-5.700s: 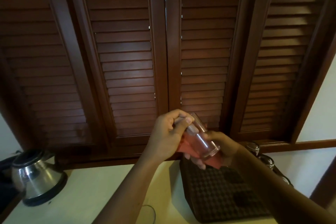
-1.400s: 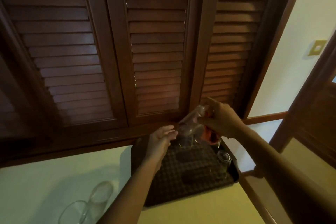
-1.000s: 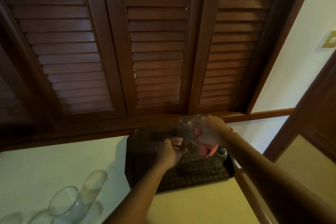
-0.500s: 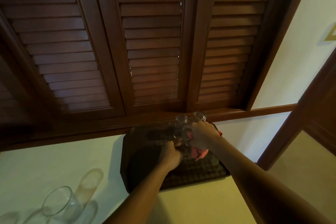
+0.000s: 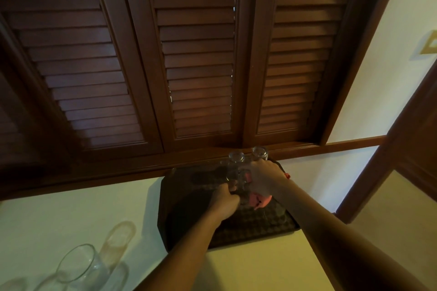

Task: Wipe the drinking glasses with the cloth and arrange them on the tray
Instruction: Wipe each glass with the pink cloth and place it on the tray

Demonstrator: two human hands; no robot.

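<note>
— How many drinking glasses can be counted on the tray [image 5: 165, 220]?

— Two upside-down glasses are plainly seen at the far edge: one glass [image 5: 236, 159] toward the left and a second glass [image 5: 259, 152] just beside it on the right. A third glass [image 5: 237, 179] is seen between the two hands, low over the tray's patterned mat. More may be hidden behind the hands; that cannot be told.

— And off the tray?

— Two clear pieces are seen on the pale counter [image 5: 71, 215] at lower left: a wide-mouthed glass vessel [image 5: 78, 264] and a tall narrow glass [image 5: 118, 238] just behind it. Further faint glass shapes at the bottom edge are too blurred to be counted.

— How are the hands placed?

— Two hands are seen, both over the tray. The left hand [image 5: 224, 203] is curled, with its fingers closed against the base of the third glass. The right hand [image 5: 262, 179] is curled too; one pink cloth [image 5: 259, 199] is held bunched under its palm, and its fingers are laid against the same glass.

— Anything else in view?

— Three dark wooden louvred shutter panels [image 5: 198, 66] are seen behind the counter, and one small wall plate [image 5: 431, 43] is seen on the cream wall at right.
</note>
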